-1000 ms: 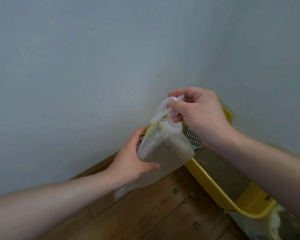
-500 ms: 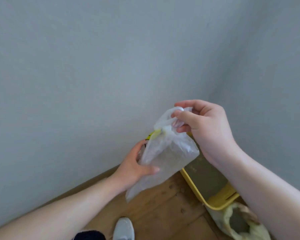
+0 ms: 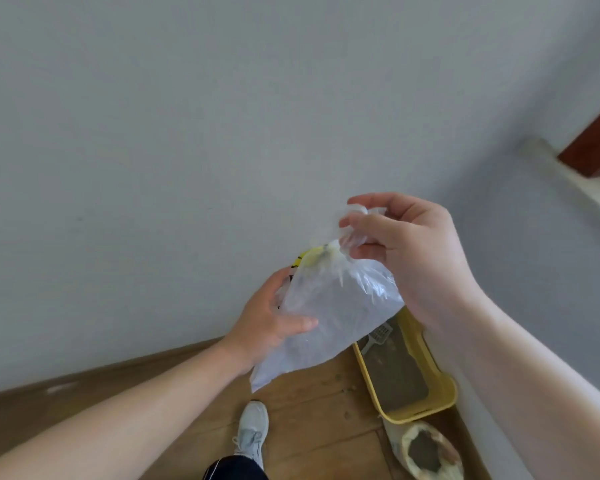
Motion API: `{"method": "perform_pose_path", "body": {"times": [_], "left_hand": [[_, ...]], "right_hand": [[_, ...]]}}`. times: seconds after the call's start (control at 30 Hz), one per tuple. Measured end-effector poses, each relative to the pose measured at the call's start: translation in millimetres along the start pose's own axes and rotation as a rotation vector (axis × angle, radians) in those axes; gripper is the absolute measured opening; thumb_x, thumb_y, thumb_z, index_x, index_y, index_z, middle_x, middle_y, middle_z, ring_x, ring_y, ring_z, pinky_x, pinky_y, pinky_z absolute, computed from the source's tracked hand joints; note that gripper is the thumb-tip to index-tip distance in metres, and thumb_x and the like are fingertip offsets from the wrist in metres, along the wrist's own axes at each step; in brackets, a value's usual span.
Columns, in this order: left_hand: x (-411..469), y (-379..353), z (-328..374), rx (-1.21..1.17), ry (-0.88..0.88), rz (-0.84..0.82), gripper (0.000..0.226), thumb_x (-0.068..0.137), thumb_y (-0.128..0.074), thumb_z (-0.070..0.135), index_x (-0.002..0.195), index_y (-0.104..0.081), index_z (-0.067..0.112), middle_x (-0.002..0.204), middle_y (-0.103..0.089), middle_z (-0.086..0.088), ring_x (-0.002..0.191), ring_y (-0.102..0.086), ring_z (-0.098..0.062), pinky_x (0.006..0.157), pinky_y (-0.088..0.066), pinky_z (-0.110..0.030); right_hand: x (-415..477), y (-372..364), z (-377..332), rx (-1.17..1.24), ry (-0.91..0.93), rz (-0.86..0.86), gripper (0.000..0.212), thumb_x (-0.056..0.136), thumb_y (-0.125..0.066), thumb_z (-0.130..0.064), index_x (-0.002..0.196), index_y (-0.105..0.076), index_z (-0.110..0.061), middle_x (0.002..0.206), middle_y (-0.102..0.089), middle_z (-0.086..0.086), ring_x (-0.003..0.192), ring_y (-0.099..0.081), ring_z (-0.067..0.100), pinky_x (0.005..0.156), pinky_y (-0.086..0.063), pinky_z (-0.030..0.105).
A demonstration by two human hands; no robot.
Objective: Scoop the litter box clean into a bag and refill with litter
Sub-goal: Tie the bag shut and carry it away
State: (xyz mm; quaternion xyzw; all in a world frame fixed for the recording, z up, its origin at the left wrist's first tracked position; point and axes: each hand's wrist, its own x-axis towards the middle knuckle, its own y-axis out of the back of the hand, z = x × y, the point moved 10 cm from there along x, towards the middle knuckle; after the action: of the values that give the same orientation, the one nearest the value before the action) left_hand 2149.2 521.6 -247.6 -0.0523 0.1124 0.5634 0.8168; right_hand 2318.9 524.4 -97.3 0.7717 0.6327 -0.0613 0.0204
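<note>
I hold a clear plastic bag (image 3: 333, 317) up in front of the wall. My right hand (image 3: 406, 251) pinches its gathered, twisted top. My left hand (image 3: 271, 323) cups the bag's left side, thumb across the front. Far below on the wooden floor stands the yellow litter box (image 3: 440, 389) in the corner, holding grey-brown litter. A white slotted scoop (image 3: 378, 336) lies inside it at the far end. An open sack of litter (image 3: 426, 452) sits just in front of the box.
Grey walls meet in a corner behind the litter box. A few litter pellets (image 3: 350, 388) lie scattered on the floor to the left of the box. My white shoe (image 3: 253, 431) stands on the wooden floor (image 3: 309, 427). A white ledge (image 3: 575, 181) sticks out at the upper right.
The view has risen well away from the floor, so the box looks smaller and the litter sack and my shoe came into view. Both hands kept hold of the bag.
</note>
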Motion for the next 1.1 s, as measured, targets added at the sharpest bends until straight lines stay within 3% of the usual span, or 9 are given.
{"method": "perform_pose_path", "body": {"times": [0.13, 0.37, 0.5, 0.63, 0.87, 1.1], "left_hand": [[-47.6, 19.8, 45.9, -0.027, -0.019, 0.103, 0.065, 0.064, -0.079, 0.011, 0.124, -0.061, 0.032, 0.116, -0.07, 0.01, 0.106, -0.067, -0.007, 0.076, -0.053, -0.016], [-139.9, 82.2, 82.4, -0.068, -0.014, 0.314, 0.065, 0.068, -0.078, 0.019, 0.128, -0.057, 0.034, 0.121, -0.067, 0.01, 0.114, -0.063, -0.008, 0.095, -0.048, -0.035], [-200.0, 141.0, 79.6, -0.11, -0.004, 0.464, 0.064, 0.073, -0.08, 0.016, 0.129, -0.056, 0.039, 0.123, -0.067, 0.012, 0.114, -0.062, -0.006, 0.096, -0.049, -0.037], [-268.7, 212.5, 70.1, -0.147, -0.001, 0.65, 0.061, 0.076, -0.081, 0.014, 0.124, -0.057, 0.042, 0.116, -0.067, 0.02, 0.108, -0.063, 0.003, 0.089, -0.05, -0.029], [-399.7, 338.2, 38.1, -0.251, -0.029, 0.971, 0.06, 0.075, -0.081, 0.002, 0.126, -0.059, 0.026, 0.115, -0.071, 0.004, 0.107, -0.068, -0.014, 0.088, -0.055, -0.036], [-513.4, 433.9, 17.4, -0.235, -0.003, 1.297, 0.053, 0.079, -0.078, 0.004, 0.123, -0.058, 0.027, 0.106, -0.071, 0.014, 0.098, -0.068, -0.001, 0.069, -0.054, -0.014]], "right_hand": [[-24.5, -36.1, -51.3, -0.026, 0.023, -0.117, 0.019, 0.082, -0.067, 0.004, 0.094, -0.073, -0.009, 0.084, -0.072, 0.021, 0.065, -0.067, 0.019, 0.063, -0.055, 0.027], [-74.9, -141.2, -101.8, -0.066, 0.023, -0.391, 0.018, 0.08, -0.068, 0.002, 0.091, -0.073, -0.011, 0.087, -0.069, 0.029, 0.065, -0.061, 0.025, 0.065, -0.052, 0.03], [-109.0, -222.6, -107.5, -0.07, 0.006, -0.55, 0.024, 0.081, -0.061, 0.007, 0.093, -0.072, -0.01, 0.083, -0.074, 0.017, 0.065, -0.059, 0.023, 0.064, -0.049, 0.03], [-148.6, -314.7, -107.2, -0.073, -0.01, -0.685, 0.023, 0.081, -0.061, 0.008, 0.094, -0.071, -0.008, 0.081, -0.075, 0.012, 0.062, -0.056, 0.018, 0.062, -0.047, 0.03], [-232.4, -485.9, -93.3, -0.13, -0.001, -0.956, 0.02, 0.081, -0.064, 0.0, 0.093, -0.072, -0.014, 0.083, -0.076, 0.005, 0.07, -0.061, 0.011, 0.067, -0.046, 0.031], [-309.8, -634.5, -78.0, -0.13, -0.026, -1.221, 0.018, 0.08, -0.068, -0.001, 0.091, -0.073, -0.015, 0.093, -0.074, 0.017, 0.076, -0.064, 0.016, 0.081, -0.054, 0.038]]}}
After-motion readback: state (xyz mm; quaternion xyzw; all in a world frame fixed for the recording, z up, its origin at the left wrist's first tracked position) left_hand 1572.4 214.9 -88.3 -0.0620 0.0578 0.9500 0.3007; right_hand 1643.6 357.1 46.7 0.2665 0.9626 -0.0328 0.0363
